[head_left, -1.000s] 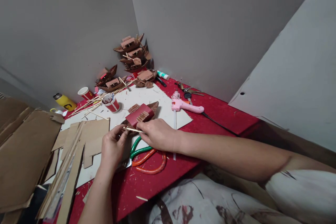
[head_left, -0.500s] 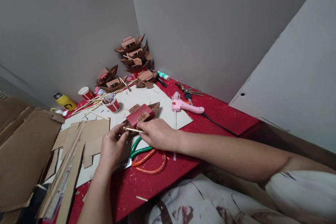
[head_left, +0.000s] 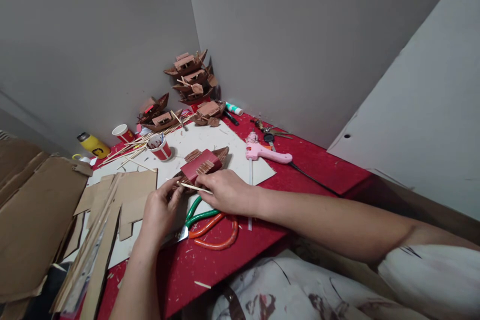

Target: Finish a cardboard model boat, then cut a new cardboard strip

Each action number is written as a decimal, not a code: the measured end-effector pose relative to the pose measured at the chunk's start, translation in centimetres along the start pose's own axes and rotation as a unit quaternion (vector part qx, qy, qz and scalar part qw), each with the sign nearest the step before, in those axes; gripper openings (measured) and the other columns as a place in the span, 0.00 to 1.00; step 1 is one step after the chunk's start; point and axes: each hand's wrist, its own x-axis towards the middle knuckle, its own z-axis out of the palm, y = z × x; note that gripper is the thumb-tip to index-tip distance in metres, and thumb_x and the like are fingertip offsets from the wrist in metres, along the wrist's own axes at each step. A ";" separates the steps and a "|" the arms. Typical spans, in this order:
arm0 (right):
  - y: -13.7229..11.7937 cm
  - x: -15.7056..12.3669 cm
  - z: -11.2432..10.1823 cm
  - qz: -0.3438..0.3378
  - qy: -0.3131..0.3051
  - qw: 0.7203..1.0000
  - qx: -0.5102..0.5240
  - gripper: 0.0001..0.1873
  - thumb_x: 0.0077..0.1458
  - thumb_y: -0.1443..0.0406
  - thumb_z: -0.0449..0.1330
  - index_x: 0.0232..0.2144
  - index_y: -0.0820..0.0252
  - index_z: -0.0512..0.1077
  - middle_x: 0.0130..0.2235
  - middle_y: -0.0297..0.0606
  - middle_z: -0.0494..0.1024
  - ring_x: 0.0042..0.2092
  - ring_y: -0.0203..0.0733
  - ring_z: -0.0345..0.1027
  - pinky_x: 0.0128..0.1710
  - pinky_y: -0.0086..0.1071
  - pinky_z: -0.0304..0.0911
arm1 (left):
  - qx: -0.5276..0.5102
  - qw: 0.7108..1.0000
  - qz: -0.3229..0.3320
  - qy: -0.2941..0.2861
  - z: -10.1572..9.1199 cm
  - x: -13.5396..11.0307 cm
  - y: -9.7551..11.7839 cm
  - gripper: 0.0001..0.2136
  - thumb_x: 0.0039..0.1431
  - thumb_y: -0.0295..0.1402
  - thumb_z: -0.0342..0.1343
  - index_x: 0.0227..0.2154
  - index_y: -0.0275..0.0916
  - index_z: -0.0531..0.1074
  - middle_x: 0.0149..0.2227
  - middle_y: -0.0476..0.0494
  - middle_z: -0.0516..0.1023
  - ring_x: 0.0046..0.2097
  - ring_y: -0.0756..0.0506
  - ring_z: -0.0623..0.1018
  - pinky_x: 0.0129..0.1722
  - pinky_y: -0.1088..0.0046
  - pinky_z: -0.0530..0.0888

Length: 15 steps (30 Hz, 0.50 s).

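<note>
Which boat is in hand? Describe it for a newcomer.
On the red table, find the white sheet. The boat lies on it beyond the left hand and right hand. Unlike the brown boats by the walls, it has a broad red roof.

Red table point(head_left: 300, 165) — white board point(head_left: 210, 142), glue gun point(head_left: 266, 151), cardboard point(head_left: 123, 195)

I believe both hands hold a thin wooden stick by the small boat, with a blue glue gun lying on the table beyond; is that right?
Not quite: the head view shows the glue gun is pink, not blue. Otherwise yes: the left hand and right hand hold the thin wooden stick by the small boat.
</note>
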 end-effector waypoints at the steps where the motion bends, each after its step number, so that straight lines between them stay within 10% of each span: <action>1: 0.0 0.0 0.0 0.002 -0.003 1.000 0.002 0.10 0.58 0.62 0.53 0.39 0.59 0.71 0.35 0.40 0.79 0.36 0.43 0.73 0.31 0.31 0.56 | 0.004 1.000 0.001 0.001 0.0 0.0 0.0 0.14 0.55 0.40 0.55 0.42 0.40 0.76 0.40 0.40 0.81 0.42 0.40 0.79 0.42 0.65 0.72; 15: 0.3 0.1 0.4 -0.017 0.022 0.999 0.024 0.10 0.58 0.64 0.52 0.37 0.59 0.73 0.34 0.39 0.79 0.35 0.41 0.72 0.31 0.29 0.55 | 0.031 0.999 0.023 -0.027 -0.1 0.3 -0.5 0.10 0.58 0.39 0.52 0.37 0.40 0.75 0.36 0.44 0.80 0.38 0.43 0.77 0.38 0.71 0.69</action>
